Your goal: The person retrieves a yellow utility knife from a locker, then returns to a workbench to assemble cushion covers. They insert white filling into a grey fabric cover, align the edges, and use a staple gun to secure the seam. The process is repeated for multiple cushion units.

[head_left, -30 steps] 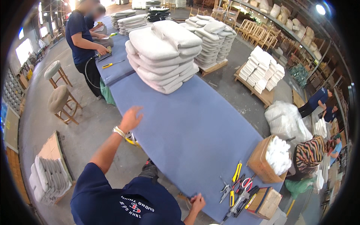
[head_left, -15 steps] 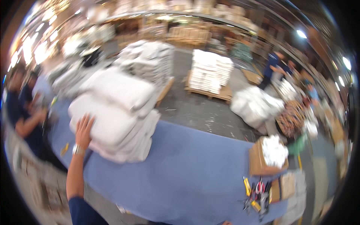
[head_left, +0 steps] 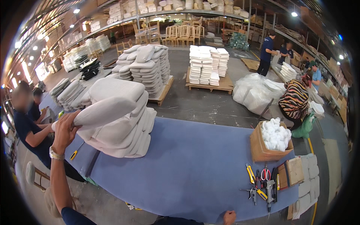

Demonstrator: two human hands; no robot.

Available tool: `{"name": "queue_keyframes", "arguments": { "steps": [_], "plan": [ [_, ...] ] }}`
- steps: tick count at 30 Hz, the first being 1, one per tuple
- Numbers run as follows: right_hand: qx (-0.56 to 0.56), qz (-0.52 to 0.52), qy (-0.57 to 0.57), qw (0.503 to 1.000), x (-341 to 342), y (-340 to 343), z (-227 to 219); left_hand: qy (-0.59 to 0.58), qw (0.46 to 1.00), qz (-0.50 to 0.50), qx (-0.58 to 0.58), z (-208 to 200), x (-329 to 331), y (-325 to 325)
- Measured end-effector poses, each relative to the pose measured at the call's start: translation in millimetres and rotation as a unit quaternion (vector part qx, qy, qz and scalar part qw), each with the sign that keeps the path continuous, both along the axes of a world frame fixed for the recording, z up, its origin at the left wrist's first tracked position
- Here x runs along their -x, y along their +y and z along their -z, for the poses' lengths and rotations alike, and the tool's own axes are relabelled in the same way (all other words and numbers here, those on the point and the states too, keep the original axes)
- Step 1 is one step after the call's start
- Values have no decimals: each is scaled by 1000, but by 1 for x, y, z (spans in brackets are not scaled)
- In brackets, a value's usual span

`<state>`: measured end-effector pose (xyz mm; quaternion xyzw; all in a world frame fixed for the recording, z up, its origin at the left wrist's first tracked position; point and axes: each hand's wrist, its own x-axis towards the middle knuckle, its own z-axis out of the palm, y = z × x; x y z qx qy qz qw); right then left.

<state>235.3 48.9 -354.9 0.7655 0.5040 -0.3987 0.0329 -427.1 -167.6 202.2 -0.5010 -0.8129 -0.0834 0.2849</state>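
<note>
My left hand [head_left: 64, 129], with a metal watch on its wrist, grips the near end of a light grey padded seat cushion [head_left: 107, 111]. That cushion is tilted up off a pile of similar cushions [head_left: 125, 140] on the left part of the blue-covered table [head_left: 180, 161]. The fingers wrap over the cushion's edge; part of the grip is hidden. At the table's front edge rests my right hand [head_left: 229, 217], curled closed, with nothing visible in it. Only part of that hand shows, at the bottom of the view.
A yellow-handled screwdriver [head_left: 77, 150] lies left of the pile. On the right are cutters, scissors and other hand tools [head_left: 265, 183], and a cardboard box [head_left: 260, 146] of white stuffing. A co-worker [head_left: 32, 129] stands close at left. Cushion pallets [head_left: 210, 87] stand beyond the table.
My left hand has gone from lying flat on the pile to gripping the top cushion's end, which is now raised and tilted. More of my right hand shows.
</note>
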Motion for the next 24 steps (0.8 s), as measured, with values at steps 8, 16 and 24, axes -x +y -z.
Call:
{"name": "queue_keyframes", "arguments": {
  "steps": [8, 16, 24],
  "plan": [
    [-273, 18, 483, 832, 86, 80, -98, -81, 979, 184, -23, 80, -208, 80],
    [-603, -186, 325, 705, 186, 175, -207, -306, 933, 129, 139, 309, -324, 176],
    [-379, -242, 370, 813, 208, 211, -139, -400, 907, 49, 119, 345, -267, 78]
  ]
}}
